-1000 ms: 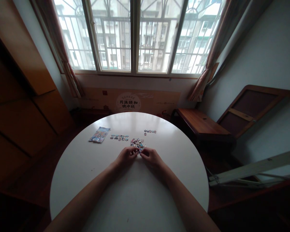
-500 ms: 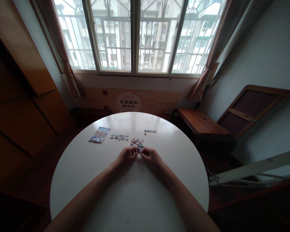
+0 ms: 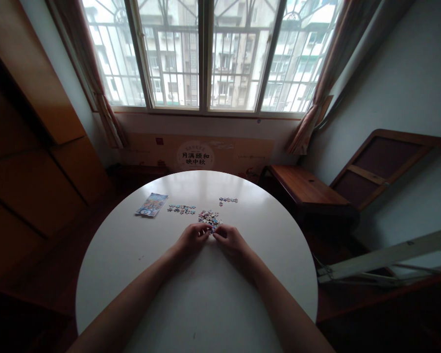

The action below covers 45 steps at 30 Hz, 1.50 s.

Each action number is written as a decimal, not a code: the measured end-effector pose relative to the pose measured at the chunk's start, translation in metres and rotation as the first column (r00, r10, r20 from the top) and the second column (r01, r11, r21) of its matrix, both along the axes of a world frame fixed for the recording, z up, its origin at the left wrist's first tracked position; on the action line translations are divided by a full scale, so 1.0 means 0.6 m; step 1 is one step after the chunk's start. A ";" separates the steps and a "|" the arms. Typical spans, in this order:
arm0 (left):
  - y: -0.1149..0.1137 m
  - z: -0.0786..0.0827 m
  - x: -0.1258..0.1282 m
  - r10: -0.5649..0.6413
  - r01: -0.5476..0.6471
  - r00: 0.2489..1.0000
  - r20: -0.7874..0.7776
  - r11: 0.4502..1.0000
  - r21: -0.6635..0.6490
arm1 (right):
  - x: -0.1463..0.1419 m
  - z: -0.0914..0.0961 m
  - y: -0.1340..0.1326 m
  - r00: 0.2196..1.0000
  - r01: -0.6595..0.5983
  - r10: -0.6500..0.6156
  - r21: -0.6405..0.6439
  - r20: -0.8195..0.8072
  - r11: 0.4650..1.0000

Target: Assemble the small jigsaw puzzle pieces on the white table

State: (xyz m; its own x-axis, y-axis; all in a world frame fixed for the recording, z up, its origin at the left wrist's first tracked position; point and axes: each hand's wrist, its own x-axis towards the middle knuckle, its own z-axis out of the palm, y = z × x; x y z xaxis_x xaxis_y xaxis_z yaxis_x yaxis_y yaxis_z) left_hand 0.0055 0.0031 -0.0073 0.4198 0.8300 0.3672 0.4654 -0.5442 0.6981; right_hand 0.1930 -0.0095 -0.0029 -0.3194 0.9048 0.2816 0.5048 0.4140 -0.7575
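Note:
My left hand (image 3: 191, 238) and my right hand (image 3: 232, 241) rest on the round white table (image 3: 150, 274), fingertips pinched together at the near edge of a small heap of jigsaw pieces (image 3: 209, 216). Both hands have curled fingers closed on small puzzle pieces between them. A short joined strip of pieces (image 3: 181, 209) lies to the left of the heap, and another small strip (image 3: 228, 200) lies further back on the right. A colourful picture card (image 3: 152, 204) lies at the far left of the table.
Beyond the table are a barred window (image 3: 206, 54) with curtains, a printed cardboard panel (image 3: 195, 155) under it, a dark wooden bench (image 3: 303, 189) on the right, wooden cabinets (image 3: 29, 147) on the left and leaning frames (image 3: 385, 166) by the right wall.

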 end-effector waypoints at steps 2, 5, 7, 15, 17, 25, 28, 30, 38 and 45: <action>0.000 0.000 0.000 0.001 -0.001 1.000 -0.002 1.000 0.005 | 0.000 -0.002 0.001 1.000 0.002 -0.002 -0.001 0.005 1.000; 0.001 -0.001 0.000 0.005 -0.005 1.000 0.000 1.000 0.010 | 0.001 -0.004 0.002 1.000 0.005 -0.005 -0.002 0.011 1.000; 0.001 -0.001 0.001 0.005 -0.005 1.000 -0.001 1.000 0.011 | 0.001 -0.005 0.002 1.000 0.008 -0.008 0.002 0.012 1.000; 0.003 -0.005 0.000 -0.001 0.001 1.000 -0.001 1.000 0.016 | 0.001 0.000 0.000 1.000 0.003 -0.003 -0.008 0.011 1.000; 0.002 -0.005 0.000 0.000 0.000 1.000 -0.001 1.000 0.014 | 0.000 0.000 0.000 1.000 0.002 -0.002 -0.007 0.011 1.000; 0.000 0.001 0.001 0.008 -0.008 1.000 -0.005 1.000 0.000 | 0.001 0.000 0.001 1.000 0.002 -0.002 0.003 0.016 1.000; 0.000 0.001 0.001 0.003 -0.003 1.000 0.005 1.000 -0.006 | 0.001 0.000 0.001 1.000 0.006 -0.006 0.008 0.019 1.000; 0.000 0.000 0.001 -0.004 0.004 1.000 0.006 1.000 -0.007 | 0.001 0.001 0.000 1.000 0.005 -0.005 0.008 0.019 1.000; 0.001 -0.003 0.001 0.006 -0.006 1.000 -0.001 1.000 0.006 | 0.000 0.001 0.000 1.000 0.001 -0.001 -0.001 0.008 1.000; 0.000 0.001 0.001 0.001 -0.001 1.000 -0.002 1.000 0.004 | 0.000 0.000 0.001 1.000 -0.002 0.002 -0.004 0.009 1.000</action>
State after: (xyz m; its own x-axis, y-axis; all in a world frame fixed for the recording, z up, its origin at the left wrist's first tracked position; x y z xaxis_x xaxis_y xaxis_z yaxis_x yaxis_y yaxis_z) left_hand 0.0058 0.0034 -0.0064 0.4198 0.8288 0.3698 0.4670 -0.5467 0.6951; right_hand 0.1932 -0.0090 -0.0029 -0.3236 0.9053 0.2750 0.5106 0.4118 -0.7548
